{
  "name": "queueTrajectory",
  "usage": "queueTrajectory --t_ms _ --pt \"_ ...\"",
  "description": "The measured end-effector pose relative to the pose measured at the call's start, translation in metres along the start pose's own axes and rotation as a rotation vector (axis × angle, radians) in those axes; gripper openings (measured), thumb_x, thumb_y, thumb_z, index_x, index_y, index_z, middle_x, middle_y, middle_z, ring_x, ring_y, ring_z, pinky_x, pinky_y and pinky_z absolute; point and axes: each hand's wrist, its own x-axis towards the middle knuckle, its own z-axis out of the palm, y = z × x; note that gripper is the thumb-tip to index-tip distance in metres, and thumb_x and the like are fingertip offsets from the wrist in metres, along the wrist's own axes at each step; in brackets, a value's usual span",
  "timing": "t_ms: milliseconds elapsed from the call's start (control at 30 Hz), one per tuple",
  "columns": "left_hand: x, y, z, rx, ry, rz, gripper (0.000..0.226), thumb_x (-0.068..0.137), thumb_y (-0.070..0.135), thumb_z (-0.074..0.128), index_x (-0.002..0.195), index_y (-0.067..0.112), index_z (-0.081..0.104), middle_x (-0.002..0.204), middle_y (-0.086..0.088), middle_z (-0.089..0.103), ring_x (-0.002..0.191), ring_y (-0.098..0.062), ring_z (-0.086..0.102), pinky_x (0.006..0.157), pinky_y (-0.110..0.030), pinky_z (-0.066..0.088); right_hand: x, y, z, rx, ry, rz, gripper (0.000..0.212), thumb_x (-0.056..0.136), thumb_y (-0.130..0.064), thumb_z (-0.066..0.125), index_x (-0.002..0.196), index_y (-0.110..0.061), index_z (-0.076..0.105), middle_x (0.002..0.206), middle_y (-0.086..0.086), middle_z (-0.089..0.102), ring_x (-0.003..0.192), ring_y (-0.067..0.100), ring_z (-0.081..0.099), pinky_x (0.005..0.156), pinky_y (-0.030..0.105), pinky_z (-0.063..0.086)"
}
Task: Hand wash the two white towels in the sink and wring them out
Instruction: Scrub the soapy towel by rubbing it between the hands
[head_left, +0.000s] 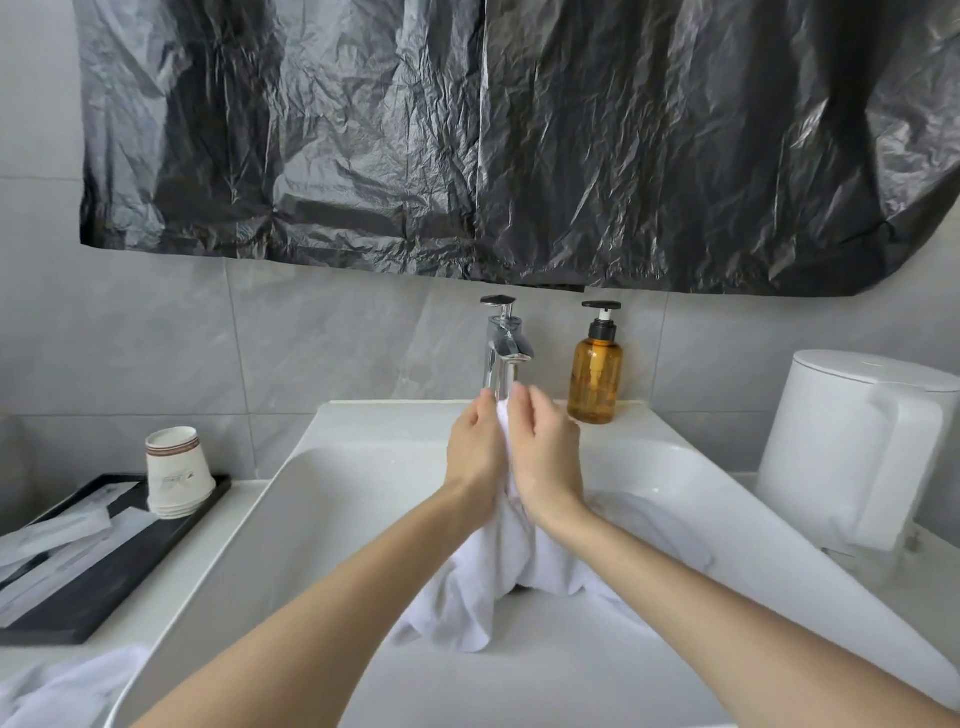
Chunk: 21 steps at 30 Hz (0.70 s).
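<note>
Towel (498, 571) in sink (363, 467); faucet (504, 343) behind; bottle (595, 374) right of faucet.

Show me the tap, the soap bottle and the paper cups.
tap (509, 340): head view, on its chrome spout.
soap bottle (595, 382): head view, on its amber body.
paper cups (179, 473): head view, on the stack's side.

Bright, even, diffuse light; I cannot see its source. Broad glare patches streak the crumpled black plastic sheet (467, 135) above the faucet (503, 345), and the faucet's chrome carries small sharp highlights. Shadows are weak: I read only a soft grey one under the towel (498, 566) below the faucet, where white cloth and white sink (332, 499) nearly merge in tone. Wide-angle distortion bows the sheet's lower edge and splays the sink rim far left and right of the faucet. Detail is crisp near the faucet and softens toward the lower corners.
</note>
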Motion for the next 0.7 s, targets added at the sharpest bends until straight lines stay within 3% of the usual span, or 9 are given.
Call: queueTrajectory --t_ms 67,133,200,300,400,467,533,633,700 --pt "-0.005 0.000 0.005 0.002 -0.039 0.010 0.042 0.105 0.038 0.033 0.099 0.010 0.064 0.090 -0.004 0.067 0.085 -0.016 0.064 0.072 -0.028 0.051 0.017 0.000 -0.004 0.019 0.067 0.068 0.047 0.103 -0.024 0.041 0.056 -0.020 0.034 0.052 -0.007 0.040 0.054 0.011 0.040 0.058 0.032 0.027" --pt "-0.006 -0.003 0.008 0.025 -0.051 0.070 0.041 0.103 0.040 0.039 0.087 0.010 0.062 0.081 -0.002 0.064 0.078 -0.014 0.060 0.071 -0.030 0.049 0.022 0.002 -0.004 0.002 0.121 0.126 0.046 0.104 -0.026 0.038 0.058 -0.020 0.037 0.058 -0.002 0.045 0.062 0.019 0.044 0.062 0.031 0.029" --pt "-0.002 -0.002 0.002 0.023 0.016 0.065 0.042 0.102 0.041 0.043 0.078 0.010 0.058 0.071 -0.003 0.056 0.070 -0.015 0.052 0.066 -0.030 0.043 0.007 0.000 0.000 -0.019 0.049 0.046 0.044 0.103 -0.027 0.039 0.060 -0.021 0.036 0.055 -0.005 0.043 0.055 0.009 0.042 0.058 0.032 0.030" --pt "0.000 -0.004 -0.003 0.000 0.009 -0.048 0.046 0.102 0.043 0.041 0.089 0.006 0.065 0.076 -0.008 0.063 0.072 -0.020 0.059 0.068 -0.033 0.047 0.005 -0.002 0.000 0.000 0.013 0.008 0.046 0.103 -0.025 0.041 0.058 -0.021 0.035 0.053 -0.006 0.044 0.050 0.006 0.040 0.055 0.030 0.026" --pt "-0.005 -0.002 0.006 0.011 -0.036 -0.030 0.044 0.104 0.041 0.038 0.086 0.007 0.059 0.068 -0.006 0.057 0.068 -0.019 0.054 0.060 -0.029 0.044 0.019 0.001 -0.004 0.001 0.108 0.102 0.045 0.104 -0.028 0.037 0.060 -0.021 0.038 0.065 0.003 0.053 0.064 0.019 0.046 0.062 0.031 0.027" --pt "-0.002 0.002 0.003 0.007 0.000 -0.019 0.045 0.104 0.041 0.038 0.085 0.007 0.060 0.070 -0.006 0.058 0.066 -0.018 0.055 0.060 -0.028 0.044 0.006 -0.001 -0.001 -0.014 0.027 0.008 0.044 0.103 -0.027 0.039 0.060 -0.022 0.036 0.054 -0.009 0.046 0.055 0.009 0.042 0.058 0.030 0.029" --pt "-0.001 0.001 -0.001 -0.017 -0.002 -0.032 0.045 0.104 0.040 0.037 0.084 0.009 0.062 0.073 -0.007 0.062 0.066 -0.017 0.059 0.061 -0.027 0.047 0.002 -0.002 -0.001 0.009 -0.021 -0.045 0.045 0.103 -0.025 0.041 0.058 -0.022 0.034 0.047 -0.009 0.043 0.050 0.006 0.039 0.053 0.025 0.028" --pt "-0.007 0.000 0.006 -0.008 -0.075 -0.017 0.045 0.105 0.038 0.036 0.088 0.009 0.065 0.077 -0.007 0.066 0.071 -0.016 0.063 0.062 -0.025 0.052 0.022 -0.001 -0.004 0.036 0.137 0.112 0.044 0.104 -0.027 0.037 0.061 -0.017 0.041 0.062 -0.001 0.049 0.066 0.018 0.046 0.062 0.031 0.028" --pt "-0.006 0.002 0.004 -0.006 -0.058 -0.012 0.046 0.105 0.038 0.037 0.085 0.008 0.064 0.069 -0.003 0.064 0.064 -0.013 0.060 0.056 -0.022 0.048 0.012 -0.001 -0.003 0.033 0.097 0.052 0.044 0.104 -0.026 0.039 0.060 -0.021 0.039 0.059 -0.007 0.047 0.060 0.013 0.044 0.061 0.029 0.028"
